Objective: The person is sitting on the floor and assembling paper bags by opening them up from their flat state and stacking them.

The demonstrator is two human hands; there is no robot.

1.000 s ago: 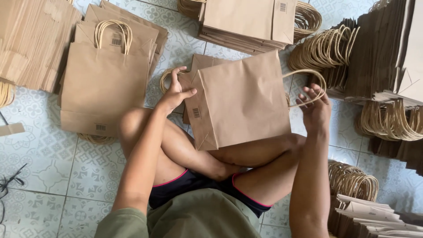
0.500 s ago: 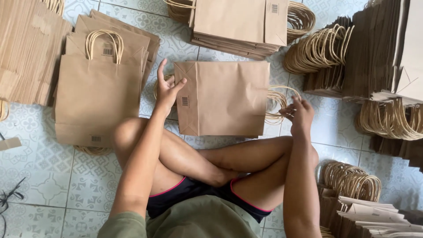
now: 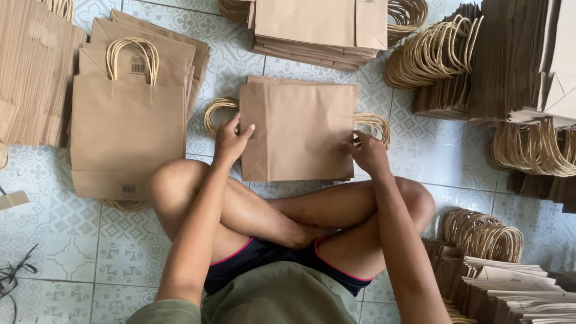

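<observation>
Paper bag point(image 3: 298, 131), brown kraft, flattened and lying on its side on the patterned tile floor point(image 3: 60, 240) just beyond the crossed legs point(image 3: 258, 210). Twisted-paper handles point(image 3: 211, 114) poking out at the left edge, a second loop point(image 3: 375, 125) at the right. Likely very light, thin and easily creased; stiff only along the folds, limp across the panel. Probably best gripped at the side edges or folded bottom, not by the handles, which could tear loose at the glue.

Left hand point(image 3: 231, 139) resting on the bag's left edge, fingers curled loosely over the paper, thumb raised. Right hand point(image 3: 367, 153) at the right edge, fingertips bent onto the panel near the handle loop; hard to tell whether pinching or only pressing.

Stack of finished bags point(image 3: 126, 132) flat just to the left, handles up. Another pile point(image 3: 318, 30) straight ahead, close behind. Bundles of bags with looped handles point(image 3: 432, 57) to the right, more point(image 3: 480, 237) beside the right knee, flat sheets point(image 3: 36, 72) far left. Little free floor around; knees and neighbouring piles crowding any sideways slide.
</observation>
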